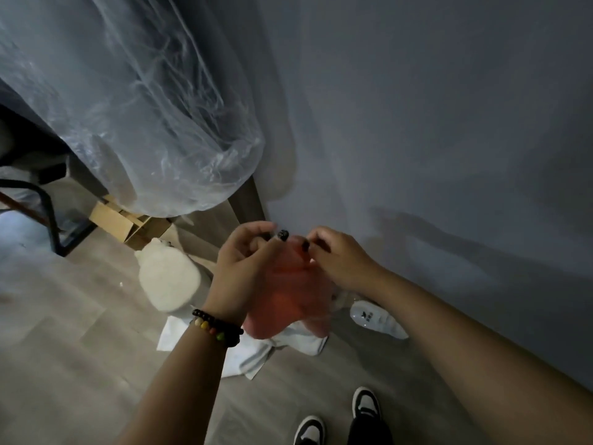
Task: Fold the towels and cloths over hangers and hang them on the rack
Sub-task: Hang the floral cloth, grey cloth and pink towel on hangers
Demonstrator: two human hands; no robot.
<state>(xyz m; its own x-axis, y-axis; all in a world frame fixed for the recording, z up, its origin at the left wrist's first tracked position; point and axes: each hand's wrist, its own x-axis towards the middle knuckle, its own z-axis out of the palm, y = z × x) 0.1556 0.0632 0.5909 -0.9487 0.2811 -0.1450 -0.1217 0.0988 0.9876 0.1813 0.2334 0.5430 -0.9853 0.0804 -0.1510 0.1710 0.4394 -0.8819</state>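
Head view. Both hands are raised in front of the grey wall [449, 107], holding a pink cloth [288, 293] by its upper edge. The left hand [244, 268] has its fingers curled in over the top left of the cloth; something small and dark shows at its fingertips (a hanger part or a clip: cannot tell). The right hand [340, 258] pinches the top right edge between thumb and curled fingers. The cloth hangs down between the wrists in soft folds, clear of the floor as far as I can judge.

Handling, as a judgement: light, limp, no stiffness of its own; it will sag wherever it is unsupported and slide off a smooth bar if draped unevenly. Best held at two points along one edge, well apart, so that it spreads flat before going over a hanger.

Below the hands a white cloth [266, 348] lies crumpled on the wooden floor [80, 348], with a cream bundle [167, 277] just beside it on the left, probably another towel. No hanger or rack is plainly visible; a clear plastic cover [128, 107] hangs at upper left.
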